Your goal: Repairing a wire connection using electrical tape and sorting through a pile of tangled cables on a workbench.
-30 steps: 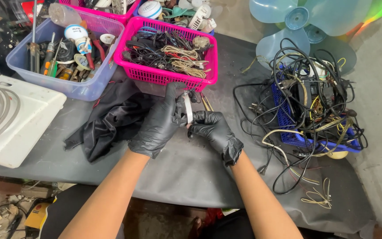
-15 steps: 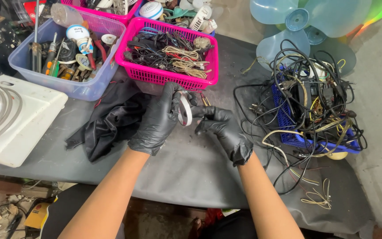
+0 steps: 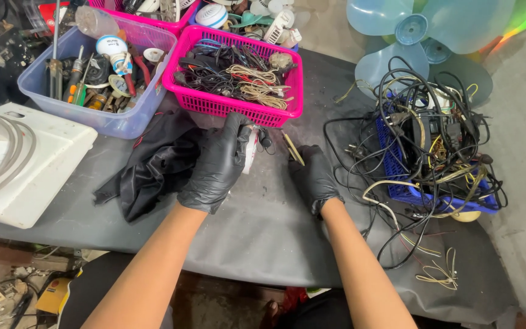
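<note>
The left hand (image 3: pixel 217 164) grasps a small white part (image 3: pixel 251 148) just before the pink basket (image 3: pixel 229 108). The right hand (image 3: pixel 315 176) pinches a thin yellowish strip (image 3: pixel 293 148). Judging so, the 2 pieces are being separated; next needs a careful pull.

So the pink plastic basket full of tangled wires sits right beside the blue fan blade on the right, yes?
Not quite. The head view shows the pink plastic basket of tangled wires beside the translucent blue plastic tub of tools on the left; the blue fan blade lies apart.
</note>
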